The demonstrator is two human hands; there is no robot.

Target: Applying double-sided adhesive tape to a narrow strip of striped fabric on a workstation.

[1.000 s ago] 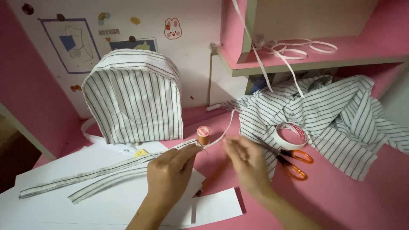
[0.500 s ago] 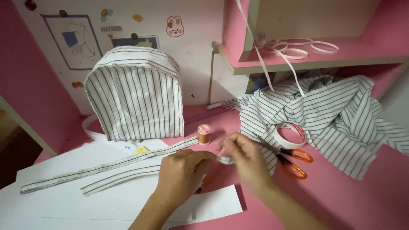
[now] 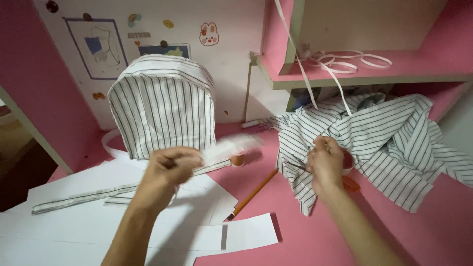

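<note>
Near the desk's middle: left hand [image 3: 172, 165] closed on a blurred white strip [image 3: 231, 146]; right hand [image 3: 325, 165] gripping scissors [image 3: 298, 166], orange handles showing. Risk of snagging striped cloth [image 3: 384, 138] under the blades, or knocking the small spool [image 3: 237, 158].

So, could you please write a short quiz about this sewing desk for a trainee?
1. True or false: the pencil lies on the pink desk.
2. Which hand holds the blurred white strip?
3. What stands behind that hand: A) a striped fabric backpack shape, B) a sewing machine?

Key: 1 true; 2 the left hand; 3 A. The right hand is on the striped cloth, by the scissors.
</note>
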